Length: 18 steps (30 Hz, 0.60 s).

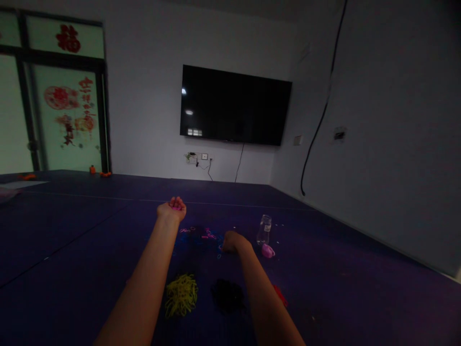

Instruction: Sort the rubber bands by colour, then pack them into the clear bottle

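My left hand [173,210] is raised palm up over the dark purple floor mat [342,269], fingers curled around some small pink rubber bands. My right hand [232,241] reaches down with fingers closed at scattered pink and blue bands [207,235] on the mat; whether it holds one is hidden. Nearer to me lie a yellow pile of bands [181,294] and a black pile [227,294]. A red pile [280,294] peeks out beside my right forearm.
A small clear jar [264,229] stands right of my right hand, its pink lid [268,250] lying on the mat beside it. A black TV [234,105] hangs on the far wall. A glass door with red decorations [68,110] is at left.
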Each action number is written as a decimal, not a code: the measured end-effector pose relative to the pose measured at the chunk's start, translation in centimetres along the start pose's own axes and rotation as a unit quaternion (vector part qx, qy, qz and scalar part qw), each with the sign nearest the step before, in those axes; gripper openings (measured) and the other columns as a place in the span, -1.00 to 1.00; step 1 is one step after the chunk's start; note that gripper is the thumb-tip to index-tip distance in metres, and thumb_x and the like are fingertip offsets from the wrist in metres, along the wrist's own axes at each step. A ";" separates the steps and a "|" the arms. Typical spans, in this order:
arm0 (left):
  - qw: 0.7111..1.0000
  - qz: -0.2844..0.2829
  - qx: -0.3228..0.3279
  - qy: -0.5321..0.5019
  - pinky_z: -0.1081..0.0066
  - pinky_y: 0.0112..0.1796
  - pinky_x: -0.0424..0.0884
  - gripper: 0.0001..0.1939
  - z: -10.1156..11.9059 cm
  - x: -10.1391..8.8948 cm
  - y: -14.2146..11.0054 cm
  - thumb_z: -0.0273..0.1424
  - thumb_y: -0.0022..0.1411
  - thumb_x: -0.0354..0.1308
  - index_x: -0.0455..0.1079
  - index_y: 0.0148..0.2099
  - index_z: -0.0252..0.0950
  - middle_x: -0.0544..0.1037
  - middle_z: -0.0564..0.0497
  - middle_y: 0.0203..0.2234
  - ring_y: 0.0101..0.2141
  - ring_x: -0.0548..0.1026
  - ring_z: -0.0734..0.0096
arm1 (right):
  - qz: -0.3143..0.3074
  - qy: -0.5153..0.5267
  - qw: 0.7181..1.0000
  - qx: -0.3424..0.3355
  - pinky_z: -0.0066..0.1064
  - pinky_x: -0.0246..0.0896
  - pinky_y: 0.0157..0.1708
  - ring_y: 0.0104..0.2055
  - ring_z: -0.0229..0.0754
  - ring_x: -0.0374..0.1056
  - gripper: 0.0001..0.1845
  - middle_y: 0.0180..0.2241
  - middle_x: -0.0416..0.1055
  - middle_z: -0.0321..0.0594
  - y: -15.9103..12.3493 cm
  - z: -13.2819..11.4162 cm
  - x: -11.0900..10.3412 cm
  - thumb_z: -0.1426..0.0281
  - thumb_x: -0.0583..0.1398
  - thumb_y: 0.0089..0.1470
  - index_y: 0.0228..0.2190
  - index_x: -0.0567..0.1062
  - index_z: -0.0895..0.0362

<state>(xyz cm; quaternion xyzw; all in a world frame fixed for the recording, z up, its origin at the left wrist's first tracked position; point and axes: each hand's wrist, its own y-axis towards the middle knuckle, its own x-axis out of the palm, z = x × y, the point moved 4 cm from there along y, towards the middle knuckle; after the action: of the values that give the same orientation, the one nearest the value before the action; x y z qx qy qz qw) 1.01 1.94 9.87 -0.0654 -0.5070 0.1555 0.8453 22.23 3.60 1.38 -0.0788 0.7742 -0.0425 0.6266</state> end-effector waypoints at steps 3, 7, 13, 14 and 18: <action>0.999 0.032 -0.020 -0.007 0.56 -0.62 0.24 -0.62 -0.7 -0.2 -0.4 -0.47 0.31 -0.44 0.13 -0.44 -0.25 0.28 0.09 -0.59 -0.69 0.30 0.58 | 0.013 0.009 1.000 -0.008 -0.50 0.23 -0.47 -0.30 -0.12 0.45 -0.83 -0.36 0.52 -0.04 -0.1 -0.2 -0.3 0.44 0.27 -0.22 -0.44 0.56 0.22; 0.998 0.052 -0.041 0.003 0.57 -0.59 0.25 -0.65 -2.2 -0.2 -0.6 -0.44 0.32 -0.40 0.14 -0.41 -0.25 0.28 0.09 -0.56 -0.66 0.31 0.58 | 0.050 0.032 0.998 -0.026 -0.55 0.18 -0.49 -0.28 -0.15 0.44 -0.87 -0.35 0.52 -0.05 -0.1 -0.3 -1.6 0.48 0.20 -0.13 -0.46 0.56 0.22; 0.993 0.059 -0.091 0.041 0.49 -0.52 0.29 -0.70 -5.9 -0.2 -0.5 -0.40 0.30 -0.33 0.22 -0.30 -0.24 0.34 0.03 -0.46 -0.58 0.35 0.50 | 0.107 0.088 0.989 -0.058 -0.61 0.15 -0.52 -0.44 -0.26 0.42 -0.79 -0.51 0.51 -0.12 -0.3 -0.8 -4.0 0.47 0.12 -0.05 -0.54 0.56 0.23; 0.992 0.056 -0.100 0.047 0.47 -0.51 0.30 -0.69 -6.4 -0.3 -0.4 -0.39 0.30 -0.33 0.24 -0.27 -0.24 0.36 0.00 -0.44 -0.55 0.37 0.47 | 0.125 0.118 0.982 -0.073 -0.62 0.15 -0.53 -0.46 -0.28 0.41 -0.79 -0.51 0.51 -0.12 -0.4 -1.0 -4.5 0.46 0.12 -0.04 -0.52 0.56 0.24; 0.989 0.041 -0.126 0.062 0.40 -0.49 0.34 -0.66 -7.5 -0.2 -0.1 -0.36 0.29 -0.33 0.27 -0.14 -0.27 0.38 -0.09 -0.36 -0.45 0.43 0.34 | 0.195 0.287 0.921 -0.176 -0.58 0.16 -0.56 -0.55 -0.30 0.37 -0.83 -0.58 0.49 -0.19 -1.0 -2.8 -6.0 0.43 0.17 -0.08 -0.46 0.56 0.24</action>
<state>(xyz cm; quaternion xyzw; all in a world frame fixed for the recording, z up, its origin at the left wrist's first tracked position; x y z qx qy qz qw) 7.52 2.11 6.10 -0.2020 -0.4658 0.1205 0.8531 20.83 3.54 7.95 -0.0195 0.9157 0.1969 0.3497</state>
